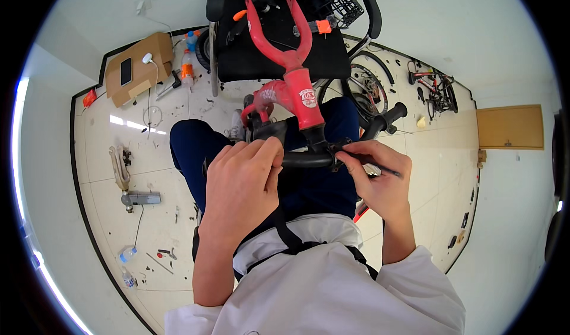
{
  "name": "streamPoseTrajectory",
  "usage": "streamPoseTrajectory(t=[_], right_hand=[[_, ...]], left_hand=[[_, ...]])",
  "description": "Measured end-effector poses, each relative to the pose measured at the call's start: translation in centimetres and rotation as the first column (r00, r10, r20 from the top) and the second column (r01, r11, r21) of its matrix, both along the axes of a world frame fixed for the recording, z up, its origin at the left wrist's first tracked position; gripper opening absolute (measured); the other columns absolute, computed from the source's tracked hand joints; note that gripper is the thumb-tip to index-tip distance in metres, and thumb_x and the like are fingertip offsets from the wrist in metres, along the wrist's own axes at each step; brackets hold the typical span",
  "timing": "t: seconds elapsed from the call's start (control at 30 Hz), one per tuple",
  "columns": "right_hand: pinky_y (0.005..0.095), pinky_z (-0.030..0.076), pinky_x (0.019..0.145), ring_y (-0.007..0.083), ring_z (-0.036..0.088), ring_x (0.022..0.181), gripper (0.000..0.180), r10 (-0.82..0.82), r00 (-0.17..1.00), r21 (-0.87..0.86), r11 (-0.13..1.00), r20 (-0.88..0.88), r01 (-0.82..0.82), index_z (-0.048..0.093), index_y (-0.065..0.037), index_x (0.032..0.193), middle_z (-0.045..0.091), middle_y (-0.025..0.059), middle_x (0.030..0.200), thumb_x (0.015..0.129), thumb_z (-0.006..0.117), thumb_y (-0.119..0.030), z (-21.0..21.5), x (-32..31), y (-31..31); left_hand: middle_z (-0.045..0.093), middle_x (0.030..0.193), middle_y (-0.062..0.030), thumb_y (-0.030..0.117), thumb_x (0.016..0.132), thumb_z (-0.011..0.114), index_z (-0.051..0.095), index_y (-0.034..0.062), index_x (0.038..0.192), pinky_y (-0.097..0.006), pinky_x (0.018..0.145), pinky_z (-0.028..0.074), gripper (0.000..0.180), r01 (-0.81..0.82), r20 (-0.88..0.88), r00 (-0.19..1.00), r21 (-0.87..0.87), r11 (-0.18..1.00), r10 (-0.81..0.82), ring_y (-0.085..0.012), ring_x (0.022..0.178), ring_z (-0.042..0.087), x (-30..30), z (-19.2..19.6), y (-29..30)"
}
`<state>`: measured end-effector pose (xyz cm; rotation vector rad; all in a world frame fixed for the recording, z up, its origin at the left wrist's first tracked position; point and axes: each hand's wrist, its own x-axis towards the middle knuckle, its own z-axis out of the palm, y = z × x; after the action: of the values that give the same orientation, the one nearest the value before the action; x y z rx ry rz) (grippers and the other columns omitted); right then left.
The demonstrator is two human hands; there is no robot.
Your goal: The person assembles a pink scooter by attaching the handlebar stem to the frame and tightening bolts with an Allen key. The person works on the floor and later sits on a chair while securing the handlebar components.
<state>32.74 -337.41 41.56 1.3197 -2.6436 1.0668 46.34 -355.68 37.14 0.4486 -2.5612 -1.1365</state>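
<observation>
A red bicycle fork and head tube point(295, 76) stands upside down between my knees, its legs pointing up at a black chair point(279, 50). Black handlebars point(332, 151) cross below it. My left hand point(243, 180) is closed around the left side of the bar. My right hand point(377, 174) holds a thin dark tool point(380, 167), its tip at the black stem clamp point(332, 151). The bar's right grip point(392, 114) sticks out beyond my right hand.
A cardboard box point(141, 68) with a phone on it lies on the tiled floor at the upper left, bottles beside it. A fork part and tools point(127, 186) lie at left. A wheel point(368, 88) and a bike frame point(436, 91) lie at right.
</observation>
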Motion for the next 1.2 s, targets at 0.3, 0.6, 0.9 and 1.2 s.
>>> streamPoseTrajectory(t=[0.3, 0.6, 0.9, 1.2], right_hand=[[0.0304, 0.056, 0.081, 0.022, 0.074, 0.088, 0.02, 0.152, 0.972, -0.069, 0.987, 0.178, -0.142, 0.075, 0.003, 0.095, 0.076, 0.0137, 0.095, 0.079, 0.07, 0.014, 0.8, -1.1, -0.2], [0.0268, 0.056, 0.077, 0.015, 0.072, 0.083, 0.013, -0.062, 0.97, -0.109, 0.99, 0.233, 0.09, 0.075, 0.003, 0.097, 0.076, 0.0102, 0.091, 0.085, 0.074, 0.006, 1.2, -2.7, 2.2], [0.0254, 0.054, 0.075, 0.0142, 0.069, 0.081, 0.011, -0.101, 0.976, -0.049, 0.992, 0.191, 0.112, 0.073, 0.005, 0.095, 0.074, 0.0098, 0.088, 0.085, 0.076, 0.005, -0.4, -2.3, 2.3], [0.0239, 0.051, 0.065, 0.013, 0.066, 0.068, 0.008, -0.209, 0.977, 0.034, 0.977, -0.04, 0.21, 0.074, 0.003, 0.089, 0.072, 0.0082, 0.078, 0.085, 0.08, -0.001, -0.1, -1.1, 1.2]], left_hand=[[0.065, 0.08, -0.0029, -0.003, 0.074, 0.076, 0.062, 0.0074, 0.092, -0.04, 0.074, 0.049, 0.025, -0.017, 0.005, 1.0, 0.005, 1.0, 0.017, -0.0294, 0.078, 0.064, 0.1, 0.0, -0.1], [0.065, 0.081, -0.0017, -0.003, 0.074, 0.076, 0.063, 0.0081, 0.094, -0.039, 0.074, 0.049, 0.026, -0.002, 0.008, 1.0, 0.013, 1.0, 0.002, -0.0284, 0.077, 0.063, 0.1, 0.1, 0.1], [0.064, 0.081, -0.0007, -0.003, 0.074, 0.076, 0.062, 0.0085, 0.093, -0.038, 0.073, 0.047, 0.025, 0.0, -0.005, 1.0, 0.009, 1.0, 0.0, -0.0276, 0.077, 0.062, 0.0, -0.1, 0.1], [0.065, 0.082, -0.0013, -0.003, 0.074, 0.076, 0.062, 0.008, 0.092, -0.038, 0.073, 0.047, 0.025, 0.0, -0.013, 1.0, 0.006, 1.0, 0.0, -0.0281, 0.077, 0.062, -0.1, 0.0, 0.0]])
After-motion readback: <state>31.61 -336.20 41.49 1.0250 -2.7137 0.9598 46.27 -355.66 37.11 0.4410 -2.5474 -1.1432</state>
